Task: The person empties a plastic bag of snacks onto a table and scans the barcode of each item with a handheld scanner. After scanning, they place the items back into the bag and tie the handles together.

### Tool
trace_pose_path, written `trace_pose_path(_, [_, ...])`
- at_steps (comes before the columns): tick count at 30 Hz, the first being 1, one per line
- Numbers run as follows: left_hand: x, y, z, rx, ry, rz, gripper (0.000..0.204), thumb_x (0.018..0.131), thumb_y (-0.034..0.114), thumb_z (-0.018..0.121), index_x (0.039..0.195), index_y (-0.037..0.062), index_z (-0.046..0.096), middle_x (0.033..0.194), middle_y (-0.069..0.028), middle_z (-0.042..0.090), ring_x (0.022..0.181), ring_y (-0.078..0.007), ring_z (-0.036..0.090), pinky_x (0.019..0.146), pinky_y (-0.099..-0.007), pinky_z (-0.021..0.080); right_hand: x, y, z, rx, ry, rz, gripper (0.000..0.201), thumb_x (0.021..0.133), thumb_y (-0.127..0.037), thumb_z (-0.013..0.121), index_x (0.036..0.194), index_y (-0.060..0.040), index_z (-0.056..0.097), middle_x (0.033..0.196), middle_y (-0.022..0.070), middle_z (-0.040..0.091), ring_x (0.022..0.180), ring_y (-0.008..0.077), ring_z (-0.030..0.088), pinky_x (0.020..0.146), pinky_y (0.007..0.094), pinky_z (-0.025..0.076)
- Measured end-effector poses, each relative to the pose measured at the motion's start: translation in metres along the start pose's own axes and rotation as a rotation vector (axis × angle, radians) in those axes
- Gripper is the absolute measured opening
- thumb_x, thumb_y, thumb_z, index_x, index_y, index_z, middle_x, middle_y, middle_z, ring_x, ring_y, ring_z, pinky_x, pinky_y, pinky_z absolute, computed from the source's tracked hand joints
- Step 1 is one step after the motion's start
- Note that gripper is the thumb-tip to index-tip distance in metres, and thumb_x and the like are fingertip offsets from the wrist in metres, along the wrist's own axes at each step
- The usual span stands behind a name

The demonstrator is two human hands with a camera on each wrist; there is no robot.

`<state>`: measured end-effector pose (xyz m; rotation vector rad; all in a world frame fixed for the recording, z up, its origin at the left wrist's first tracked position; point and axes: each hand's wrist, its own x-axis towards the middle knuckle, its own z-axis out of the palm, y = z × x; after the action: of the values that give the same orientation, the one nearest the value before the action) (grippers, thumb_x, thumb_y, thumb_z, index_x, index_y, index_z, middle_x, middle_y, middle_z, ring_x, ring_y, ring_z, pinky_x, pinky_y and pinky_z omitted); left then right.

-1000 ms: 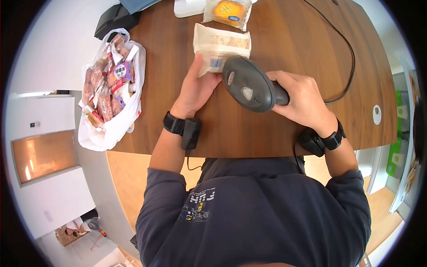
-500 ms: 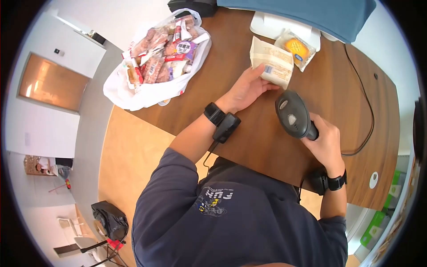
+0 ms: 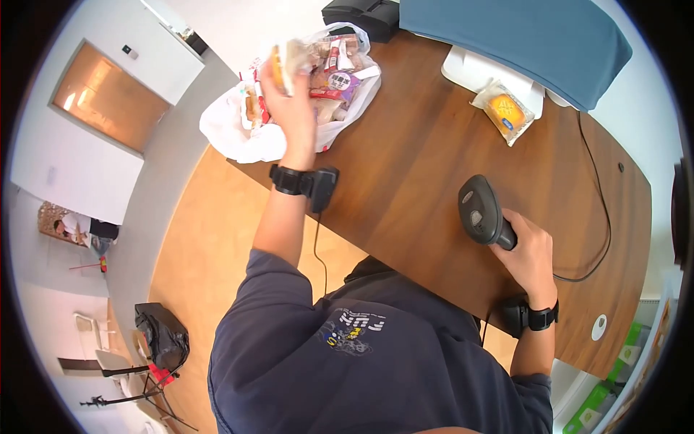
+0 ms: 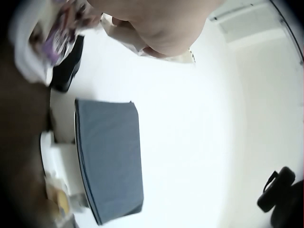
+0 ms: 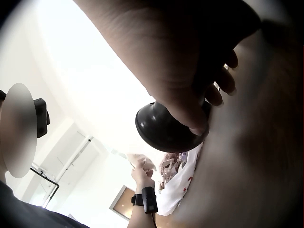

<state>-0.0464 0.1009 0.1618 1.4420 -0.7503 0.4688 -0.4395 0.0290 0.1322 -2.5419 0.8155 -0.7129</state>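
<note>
Over the left part of the white plastic bag [image 3: 249,141], which is full of wrapped snacks, my left hand [image 3: 293,116] holds a blurred pale packet [image 3: 290,61] with an orange patch. That packet [image 4: 124,34] shows beneath the hand [image 4: 161,21] in the left wrist view. My right hand [image 3: 528,253] grips the handle of a black barcode scanner [image 3: 480,211] above the table. In the right wrist view the thumb lies against the scanner [image 5: 166,128]. A clear packet with a yellow cake [image 3: 504,111] lies beside a white object at the table's back.
A blue-grey cloth-like cover [image 3: 528,40] spans the back right. A black device [image 3: 361,17] stands behind the bag. A black cable [image 3: 603,188] curves along the right of the brown table [image 3: 405,166]. A black bag [image 3: 162,336] is at the lower left, off the table.
My left hand has carried the pale packet left from near the scanner to over the plastic bag. The head view has shifted; my right hand still grips the scanner.
</note>
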Motion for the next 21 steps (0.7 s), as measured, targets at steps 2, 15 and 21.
trace_pose_path(2, [0.022,-0.025,-0.022,0.242,0.082,0.089,0.068,0.085,0.022,0.066,0.143,-0.0001,0.039,0.142,-0.0252,0.042,0.132,-0.0381,0.04,0.111,-0.0454,0.03,0.0,-0.001,0.0,0.003,-0.001,-0.006,0.042,0.066,-0.01,0.08,0.105,-0.0091,0.066,0.089,0.0105,0.071,0.077,0.0302,0.067,0.066,0.0368,0.054])
trace_pose_path(15, [0.009,-0.064,-0.049,0.804,-0.145,0.039,0.076,0.087,0.042,0.062,0.146,0.003,0.035,0.152,-0.0243,0.029,0.14,-0.0449,0.023,0.113,-0.0587,0.014,0.001,-0.001,0.002,-0.067,-0.077,-0.012,0.043,0.064,-0.012,0.081,0.104,-0.0096,0.067,0.091,0.0095,0.071,0.08,0.0305,0.067,0.067,0.0379,0.054])
trace_pose_path(21, [-0.032,-0.01,-0.005,0.573,-0.219,0.414,0.06,0.086,0.022,0.066,0.139,0.0033,0.044,0.146,-0.0208,0.038,0.136,-0.0414,0.03,0.112,-0.0533,0.019,0.001,-0.001,0.0,-0.071,-0.067,0.033,0.035,0.071,-0.019,0.077,0.105,-0.0113,0.067,0.09,0.0087,0.07,0.081,0.0302,0.066,0.066,0.0398,0.053])
